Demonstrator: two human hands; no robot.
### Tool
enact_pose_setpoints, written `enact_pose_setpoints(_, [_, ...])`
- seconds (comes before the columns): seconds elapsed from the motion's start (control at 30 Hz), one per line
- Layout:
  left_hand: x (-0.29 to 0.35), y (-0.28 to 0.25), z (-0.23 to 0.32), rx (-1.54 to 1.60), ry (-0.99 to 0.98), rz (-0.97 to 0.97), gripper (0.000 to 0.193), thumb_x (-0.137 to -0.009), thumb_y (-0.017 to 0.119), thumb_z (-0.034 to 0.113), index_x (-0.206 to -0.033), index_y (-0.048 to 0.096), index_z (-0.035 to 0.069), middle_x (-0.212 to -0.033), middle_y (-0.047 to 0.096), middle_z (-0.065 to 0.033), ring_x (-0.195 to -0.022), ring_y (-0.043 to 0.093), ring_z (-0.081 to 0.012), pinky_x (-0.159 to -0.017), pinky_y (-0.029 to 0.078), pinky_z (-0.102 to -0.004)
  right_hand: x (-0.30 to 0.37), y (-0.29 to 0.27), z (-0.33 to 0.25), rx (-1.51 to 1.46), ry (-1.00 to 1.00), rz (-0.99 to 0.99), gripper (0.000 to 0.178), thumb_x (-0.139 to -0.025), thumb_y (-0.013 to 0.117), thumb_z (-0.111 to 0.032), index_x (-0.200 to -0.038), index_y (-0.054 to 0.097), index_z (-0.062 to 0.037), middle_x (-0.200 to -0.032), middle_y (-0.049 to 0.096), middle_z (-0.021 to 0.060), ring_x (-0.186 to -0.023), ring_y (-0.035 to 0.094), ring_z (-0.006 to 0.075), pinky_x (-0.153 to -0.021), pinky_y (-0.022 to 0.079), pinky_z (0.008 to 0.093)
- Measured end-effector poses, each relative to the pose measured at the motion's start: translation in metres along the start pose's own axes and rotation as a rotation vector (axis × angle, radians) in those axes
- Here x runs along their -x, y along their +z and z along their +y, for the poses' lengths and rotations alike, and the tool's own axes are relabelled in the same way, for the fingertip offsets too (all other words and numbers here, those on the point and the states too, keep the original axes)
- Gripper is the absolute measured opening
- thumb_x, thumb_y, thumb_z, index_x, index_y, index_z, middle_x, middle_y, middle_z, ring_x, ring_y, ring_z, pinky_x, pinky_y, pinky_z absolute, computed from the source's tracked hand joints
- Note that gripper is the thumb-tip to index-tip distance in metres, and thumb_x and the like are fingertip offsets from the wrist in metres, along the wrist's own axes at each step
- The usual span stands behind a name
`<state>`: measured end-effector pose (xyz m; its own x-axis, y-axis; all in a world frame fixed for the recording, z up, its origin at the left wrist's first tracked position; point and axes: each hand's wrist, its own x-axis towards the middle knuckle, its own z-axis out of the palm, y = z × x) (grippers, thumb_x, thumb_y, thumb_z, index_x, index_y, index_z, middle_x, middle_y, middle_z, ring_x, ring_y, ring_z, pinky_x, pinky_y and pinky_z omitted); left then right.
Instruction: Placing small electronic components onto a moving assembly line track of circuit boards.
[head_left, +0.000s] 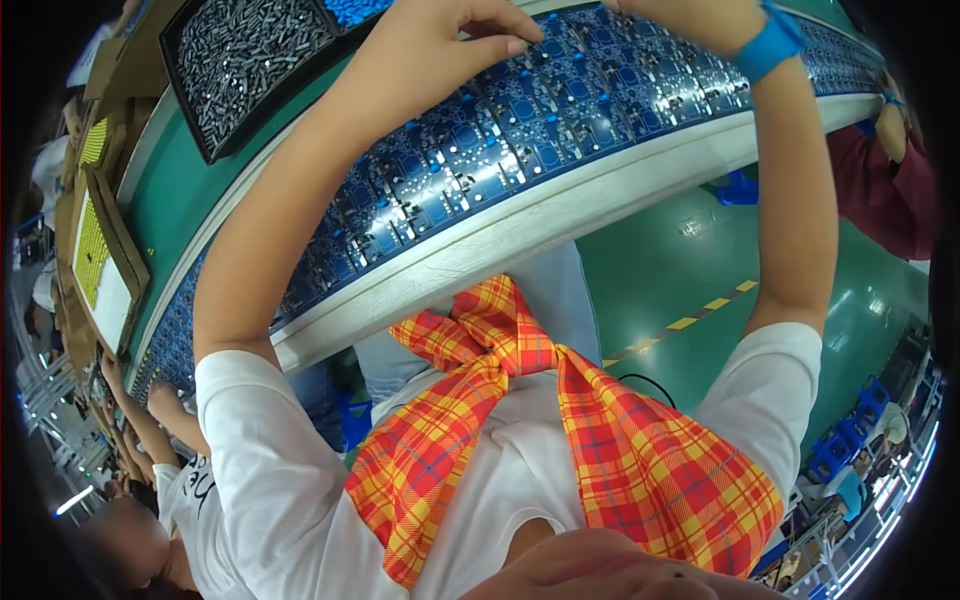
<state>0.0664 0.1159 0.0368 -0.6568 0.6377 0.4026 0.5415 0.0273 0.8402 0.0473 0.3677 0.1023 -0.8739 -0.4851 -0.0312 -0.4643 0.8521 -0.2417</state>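
Note:
Over the long row of blue circuit boards (470, 165), my left hand (440, 45) reaches in with thumb and forefinger tips drawn close in a pinch. Anything between those tips is too small to make out. Farther right, my right hand (690, 20) hovers above the boards, slightly blurred and cut by the upper edge, so its fingers are mostly hidden. A blue band (770, 45) circles my right wrist. Small blue and silvery parts dot the boards. Left of my left forearm lies a black tray (207, 150) of small dark components, with blue parts in another compartment.
A pale rail (520, 222) borders the boards on my side. Cardboard boxes with yellow pieces (95, 250) stand at the left. Co-workers' arms show at the lower left, and a maroon sleeve (885, 185) at the right. Blue stools (850, 430) stand on the green floor.

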Motion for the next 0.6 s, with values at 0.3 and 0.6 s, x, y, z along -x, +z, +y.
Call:
enact_pose_setpoints(0.3, [-0.029,0.029,0.008,-0.312,-0.43,-0.056,0.017,-0.09,0.07,0.003,-0.105,0.075,-0.002,-0.094,0.076,-0.0136,-0.083,0.07,-0.0187,-0.078,0.055,-0.0306,-0.113,0.05,-0.009,-0.126,-0.486,0.359,0.017,-0.086,0.072,-0.016,-0.096,0.079,-0.0042,-0.091,0.076,0.0173,-0.085,0.074,0.0316,-0.077,0.057,0.0408])
enact_pose_setpoints(0.6, [-0.047,0.042,-0.02,-0.657,0.291,-0.014,0.024,-0.082,0.071,0.001,-0.106,0.075,0.005,-0.106,0.074,-0.0168,-0.102,0.068,-0.0365,-0.095,0.049,-0.0469,-0.125,0.058,-0.018,-0.176,-0.444,0.262,0.011,-0.08,0.077,-0.005,-0.091,0.079,-0.0063,-0.09,0.076,0.0167,-0.084,0.073,0.0318,-0.078,0.058,0.0411])
